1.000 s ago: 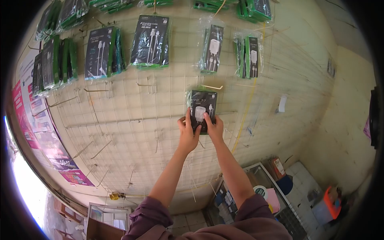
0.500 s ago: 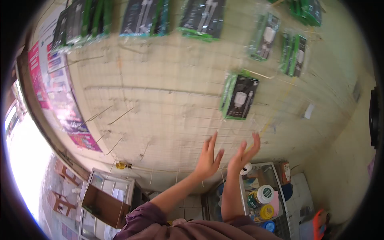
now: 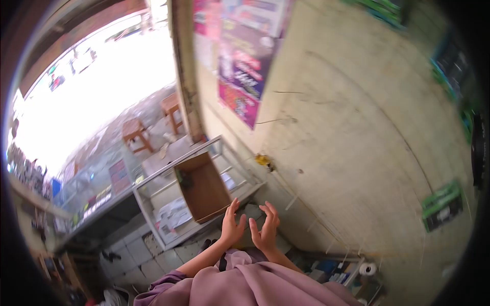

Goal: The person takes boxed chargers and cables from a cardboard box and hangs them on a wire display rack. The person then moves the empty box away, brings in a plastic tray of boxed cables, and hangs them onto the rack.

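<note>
Hands: left hand (image 3: 233, 230) and right hand (image 3: 266, 232) were empty, slightly apart, fingers open.
Box: the open brown cardboard box (image 3: 206, 189) stood on the glass-topped desk (image 3: 176, 163), near the left fingertips.
Handling: it seemed light, rather stiff, not slippery; thin walls could bend.
Hold: opposite side walls looked best.

Bright daylight floods an opening beside a pale wall (image 3: 326, 127) and two wooden stools (image 3: 135, 133).
</note>
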Demonstrator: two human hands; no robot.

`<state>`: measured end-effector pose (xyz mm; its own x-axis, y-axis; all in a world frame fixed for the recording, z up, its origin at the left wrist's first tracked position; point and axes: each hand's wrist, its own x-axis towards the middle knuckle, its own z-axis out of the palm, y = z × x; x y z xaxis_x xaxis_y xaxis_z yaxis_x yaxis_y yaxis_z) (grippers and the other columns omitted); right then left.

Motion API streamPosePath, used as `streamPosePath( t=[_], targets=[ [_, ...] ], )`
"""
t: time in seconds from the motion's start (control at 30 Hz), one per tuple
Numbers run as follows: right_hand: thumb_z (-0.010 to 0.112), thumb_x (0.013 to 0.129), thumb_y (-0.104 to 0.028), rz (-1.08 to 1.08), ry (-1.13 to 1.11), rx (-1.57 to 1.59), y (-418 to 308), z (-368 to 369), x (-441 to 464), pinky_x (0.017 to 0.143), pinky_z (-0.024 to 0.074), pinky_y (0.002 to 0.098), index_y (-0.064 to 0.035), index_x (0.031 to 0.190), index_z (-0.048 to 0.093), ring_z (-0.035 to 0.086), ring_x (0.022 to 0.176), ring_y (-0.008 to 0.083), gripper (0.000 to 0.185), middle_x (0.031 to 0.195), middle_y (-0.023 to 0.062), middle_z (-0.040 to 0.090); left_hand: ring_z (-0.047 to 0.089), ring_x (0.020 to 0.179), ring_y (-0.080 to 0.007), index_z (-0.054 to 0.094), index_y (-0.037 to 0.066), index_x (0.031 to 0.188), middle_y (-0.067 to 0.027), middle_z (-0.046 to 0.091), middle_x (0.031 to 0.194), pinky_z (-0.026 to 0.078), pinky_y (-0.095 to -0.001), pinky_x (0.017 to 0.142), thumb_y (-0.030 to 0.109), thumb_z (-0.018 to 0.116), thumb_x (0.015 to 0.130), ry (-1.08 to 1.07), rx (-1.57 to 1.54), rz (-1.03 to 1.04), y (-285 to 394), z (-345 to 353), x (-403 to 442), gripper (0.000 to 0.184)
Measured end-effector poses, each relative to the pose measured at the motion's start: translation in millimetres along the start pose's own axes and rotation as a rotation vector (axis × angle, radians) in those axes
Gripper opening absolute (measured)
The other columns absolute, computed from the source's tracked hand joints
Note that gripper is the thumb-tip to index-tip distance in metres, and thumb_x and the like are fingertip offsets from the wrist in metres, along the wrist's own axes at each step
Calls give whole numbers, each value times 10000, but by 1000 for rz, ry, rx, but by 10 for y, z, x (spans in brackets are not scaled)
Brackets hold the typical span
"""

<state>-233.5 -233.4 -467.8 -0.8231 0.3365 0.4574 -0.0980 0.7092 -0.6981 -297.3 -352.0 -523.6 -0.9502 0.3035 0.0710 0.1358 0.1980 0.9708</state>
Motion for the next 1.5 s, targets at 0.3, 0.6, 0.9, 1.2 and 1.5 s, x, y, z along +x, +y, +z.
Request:
streamPosePath(
  t=[0.3, 0.6, 0.9, 1.2, 1.5],
  targets=[
    [630, 895, -235, -380, -602, 63, 852, 2153, 588, 1010, 332, 474, -111, 1301, 486, 469, 1262, 315, 448, 1352, 154, 481, 509, 1271, -296, 368, 38, 1445, -207, 503, 1368, 467, -381, 989, 36, 587, 918, 481, -35, -378, -1689, -861, 413, 570],
    [604, 842, -88, -684, -851, -135, 1460, 4348, 1169, 989, 395, 446, -178, 1449, 381, 452, 1294, 265, 653, 1500, 75, 380, 418, 1323, -438, 284, -123, 1430, -331, 417, 1411, 344, -445, 1112, 173, 661, 865, 618, 84, -513, -3424, -1149, 1460, 740],
    [568, 862, -114, -702, -824, -171, 1636, 5339, 1339, 971, 405, 429, -152, 1363, 451, 471, 1328, 229, 516, 1355, 60, 572, 406, 1280, -499, 253, -126, 1417, -379, 419, 1355, 328, -487, 1090, 130, 674, 835, 861, 138, -529, -3670, -1018, 2058, 762],
    [581, 861, -95, -535, -886, -113, 1847, 4998, 1353, 970, 434, 475, -237, 1386, 453, 495, 1282, 284, 559, 1363, 80, 548, 529, 1097, -484, 492, 11, 1291, -295, 555, 1176, 432, -512, 935, 135, 650, 863, 1015, 132, -592, -3832, -977, 2397, 473],
    [746, 734, -52, -391, -632, 162, 1709, 3782, 1691, 1031, 440, 444, -193, 1237, 532, 440, 1321, 413, 565, 1465, 173, 418, 582, 990, -321, 552, -6, 1211, -193, 492, 1199, 495, -385, 829, 99, 664, 893, 708, -38, -357, -3012, -830, 1917, 353]
  ],
)
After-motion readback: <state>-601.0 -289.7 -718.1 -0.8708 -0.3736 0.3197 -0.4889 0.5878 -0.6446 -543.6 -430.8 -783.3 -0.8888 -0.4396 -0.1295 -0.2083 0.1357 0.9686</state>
